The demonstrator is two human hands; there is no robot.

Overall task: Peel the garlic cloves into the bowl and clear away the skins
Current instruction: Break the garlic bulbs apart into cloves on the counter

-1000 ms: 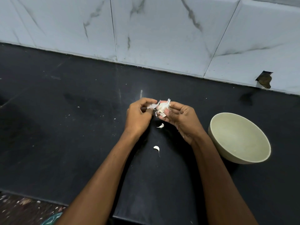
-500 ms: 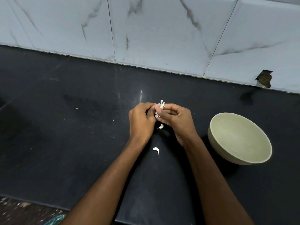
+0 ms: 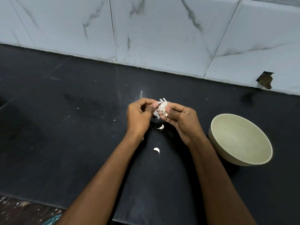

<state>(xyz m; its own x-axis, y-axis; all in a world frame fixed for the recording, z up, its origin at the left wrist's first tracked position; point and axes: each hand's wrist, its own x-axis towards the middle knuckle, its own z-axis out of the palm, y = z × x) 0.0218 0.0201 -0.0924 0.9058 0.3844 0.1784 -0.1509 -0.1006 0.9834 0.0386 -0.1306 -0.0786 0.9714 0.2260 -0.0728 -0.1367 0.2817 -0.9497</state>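
Two bare hands work a small white papery head of garlic [image 3: 161, 106] above a black polished stone countertop [image 3: 65, 127], at about the frame's centre. The right hand [image 3: 181, 120] cradles the garlic from 4 o'clock, its thumb and curled fingers closed round the lower side, while the left hand [image 3: 139, 116] comes in from 9 o'clock, its fingertips pinched on the loose white skin at the garlic's near-left edge. The hands almost touch, with only the garlic between them. On the counter just below them, at 6 o'clock, lies a small white curved garlic piece [image 3: 161, 127], and farther toward the viewer a second white curved piece with a thin tail [image 3: 156, 150]; whether these are cloves or shed skin cannot be told from this view. The pale green round ceramic bowl [image 3: 263, 158] stands empty at 4 o'clock from the garlic, well apart from the left hand and near the right wrist, so the right hand looks better placed to drop a peeled clove in. White marble-veined wall tiles [image 3: 162, 30] run along the back at 12 o'clock. The peeling appears to be in its early stage, with nothing yet in the bowl.
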